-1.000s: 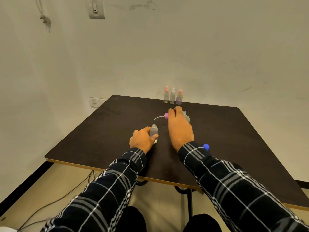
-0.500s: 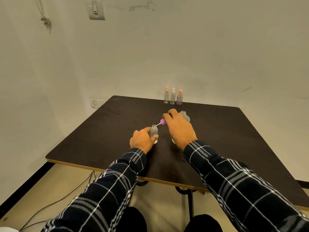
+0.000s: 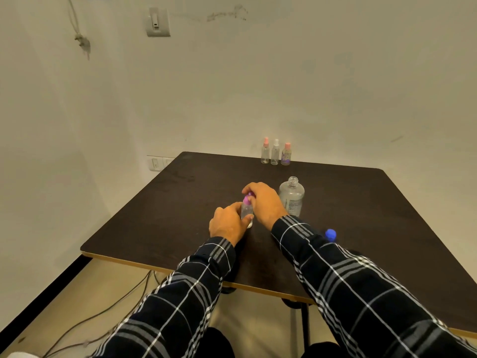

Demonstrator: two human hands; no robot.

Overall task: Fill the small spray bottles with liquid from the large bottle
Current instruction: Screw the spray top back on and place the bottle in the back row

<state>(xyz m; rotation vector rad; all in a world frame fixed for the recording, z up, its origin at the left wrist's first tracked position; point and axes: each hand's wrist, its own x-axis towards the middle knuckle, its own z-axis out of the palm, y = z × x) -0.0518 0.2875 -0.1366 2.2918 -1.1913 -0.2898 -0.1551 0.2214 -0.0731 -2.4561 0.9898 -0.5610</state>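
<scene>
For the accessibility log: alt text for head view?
Left hand holds a small clear bottle upright on a dark table while the right hand holds a purple spray cap on its neck. An uncapped large bottle stands beside them.

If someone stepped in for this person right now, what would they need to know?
Left hand grips the small clear bottle, upright on the dark table. Right hand holds the purple spray cap at its neck; seated or not, unclear. Large clear bottle stands open beside the right hand, its blue cap lying by the right sleeve. Three capped small spray bottles stand at the far edge; fill levels unreadable. Left: tighten this cap, check the rest.
</scene>
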